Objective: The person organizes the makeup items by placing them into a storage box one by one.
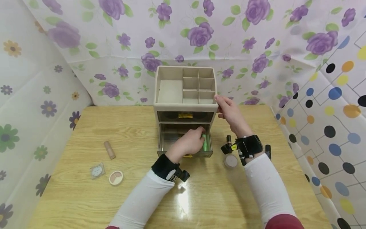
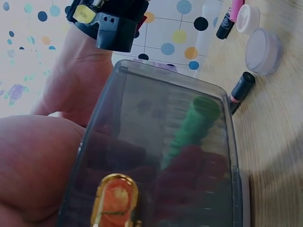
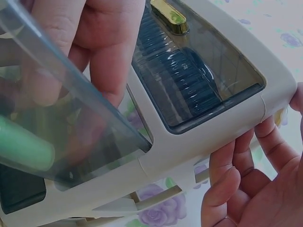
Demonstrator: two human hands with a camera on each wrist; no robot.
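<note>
A cream desktop organizer (image 1: pixel 185 107) stands at the back of the table, its lower drawer (image 1: pixel 161 141) pulled out. My left hand (image 1: pixel 187 143) reaches over the drawer front with its fingers down inside. A green tube (image 1: pixel 205 143) lies at the drawer's right side, beside those fingers. In the right wrist view the left fingers (image 3: pixel 45 87) hang fairly straight, apart from the tube's visible end. My right hand (image 1: pixel 231 114) holds the organizer's right front corner, with one fingertip on the top rim and other fingers curled against the side.
On the left lie a beige tube (image 1: pixel 109 150), a clear square compact (image 1: pixel 98 171) and a round palette (image 1: pixel 116 178). Near the right arm are a round jar (image 1: pixel 230 161), a dark lipstick tube (image 1: pixel 229 139) and a black tube (image 1: pixel 267 150). The upper drawer (image 1: pixel 171 116) is closed.
</note>
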